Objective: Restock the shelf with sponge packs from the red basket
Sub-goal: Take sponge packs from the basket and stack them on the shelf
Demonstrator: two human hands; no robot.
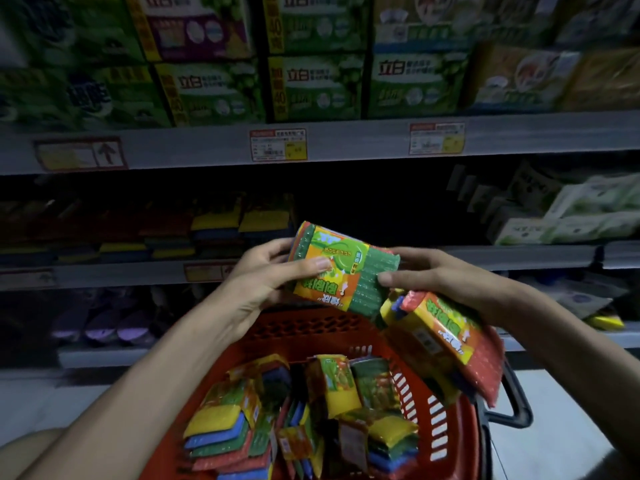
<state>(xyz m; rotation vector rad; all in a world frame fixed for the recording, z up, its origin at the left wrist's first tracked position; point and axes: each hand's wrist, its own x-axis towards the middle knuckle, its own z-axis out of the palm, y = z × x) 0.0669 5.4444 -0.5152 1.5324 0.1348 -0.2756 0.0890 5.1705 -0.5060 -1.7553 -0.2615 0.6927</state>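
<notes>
The left hand grips the upper sponge pack by its left end, thumb laid flat across the printed face and fingers curled behind. The right hand pinches the same pack at its green right end, thumb on the front and fingertips over the top edge. A second sponge pack hangs tilted just under the right palm; the fingers holding it are hidden, so how it is held cannot be told.

Both packs are flat rectangular blocks in glossy clear film with an orange, yellow and green label, and rough scouring layers in green and red show at the ends.

Directly below the hands sits the red basket, made of plastic with slotted walls and a black handle on its right. More sponge packs lie jumbled inside, with yellow, blue, green and red layers showing at their sides.

Beyond the hands, the middle shelf is a grey metal ledge. On its left are stacked sponges in yellow and blue, and behind the upper pack the shelf is dark. White packets stand at its right end. On the shelf above are green cardboard boxes, with price tags on its front edge.
</notes>
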